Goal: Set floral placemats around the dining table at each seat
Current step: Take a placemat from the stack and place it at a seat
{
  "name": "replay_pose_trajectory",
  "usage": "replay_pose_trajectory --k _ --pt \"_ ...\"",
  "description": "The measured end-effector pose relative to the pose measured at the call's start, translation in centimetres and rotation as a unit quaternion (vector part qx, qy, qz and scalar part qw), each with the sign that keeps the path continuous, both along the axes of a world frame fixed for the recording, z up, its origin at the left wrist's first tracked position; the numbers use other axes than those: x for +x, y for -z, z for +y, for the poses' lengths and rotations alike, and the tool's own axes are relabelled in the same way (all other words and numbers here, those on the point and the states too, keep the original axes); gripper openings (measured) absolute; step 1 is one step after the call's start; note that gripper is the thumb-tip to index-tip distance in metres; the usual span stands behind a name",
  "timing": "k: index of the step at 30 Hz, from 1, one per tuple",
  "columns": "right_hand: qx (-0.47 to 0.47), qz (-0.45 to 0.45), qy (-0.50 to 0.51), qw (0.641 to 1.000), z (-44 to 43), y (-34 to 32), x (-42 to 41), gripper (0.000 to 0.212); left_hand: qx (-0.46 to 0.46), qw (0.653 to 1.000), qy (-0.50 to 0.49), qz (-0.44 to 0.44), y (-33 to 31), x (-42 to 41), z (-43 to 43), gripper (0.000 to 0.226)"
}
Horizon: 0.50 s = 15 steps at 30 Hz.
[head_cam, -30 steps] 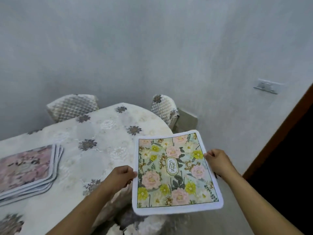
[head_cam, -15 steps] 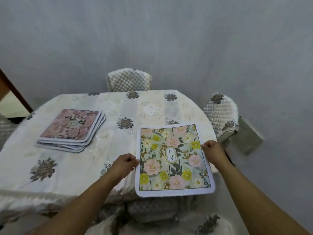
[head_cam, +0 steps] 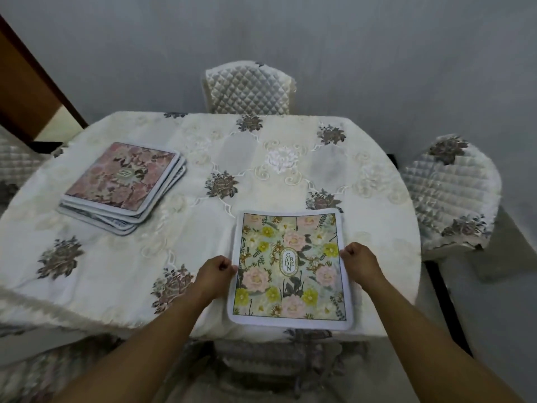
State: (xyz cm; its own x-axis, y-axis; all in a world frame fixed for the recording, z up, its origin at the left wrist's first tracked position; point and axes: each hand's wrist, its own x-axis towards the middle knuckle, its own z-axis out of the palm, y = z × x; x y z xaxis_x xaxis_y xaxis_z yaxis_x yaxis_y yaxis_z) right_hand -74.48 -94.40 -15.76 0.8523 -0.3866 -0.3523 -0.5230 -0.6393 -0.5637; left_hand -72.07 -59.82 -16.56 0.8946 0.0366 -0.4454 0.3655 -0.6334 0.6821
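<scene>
A floral placemat (head_cam: 290, 269) with pink and yellow flowers and a white border lies over the near right edge of the dining table (head_cam: 203, 158). My left hand (head_cam: 216, 270) pinches its left edge and my right hand (head_cam: 359, 263) pinches its right edge. A stack of several pink floral placemats (head_cam: 122, 184) rests on the table's left part, well away from both hands.
A cream embroidered cloth covers the oval table. Quilted chairs stand at the far side (head_cam: 248, 88), at the right (head_cam: 453, 193) and at the left edge (head_cam: 14, 164). A grey wall runs behind, with a brown door frame (head_cam: 26, 88) at the left.
The view swung left and down over the table. Both hands carried the placemat from beside the table's end onto its near right edge, lower and flatter than before.
</scene>
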Motion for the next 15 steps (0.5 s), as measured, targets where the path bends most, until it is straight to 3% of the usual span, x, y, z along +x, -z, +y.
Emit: replay_pose_trajectory --k 8,15 --pt "0.001 0.007 -0.015 1.0 -0.8 5.2 1.3 0.033 0.078 0.997 -0.024 -0.001 4.4 -0.2 -0.9 0.02" --pt "-0.107 -0.044 -0.075 0.99 0.6 5.1 0.3 0.015 0.172 0.977 0.007 -0.125 4.4 -1.2 -2.7 0.014"
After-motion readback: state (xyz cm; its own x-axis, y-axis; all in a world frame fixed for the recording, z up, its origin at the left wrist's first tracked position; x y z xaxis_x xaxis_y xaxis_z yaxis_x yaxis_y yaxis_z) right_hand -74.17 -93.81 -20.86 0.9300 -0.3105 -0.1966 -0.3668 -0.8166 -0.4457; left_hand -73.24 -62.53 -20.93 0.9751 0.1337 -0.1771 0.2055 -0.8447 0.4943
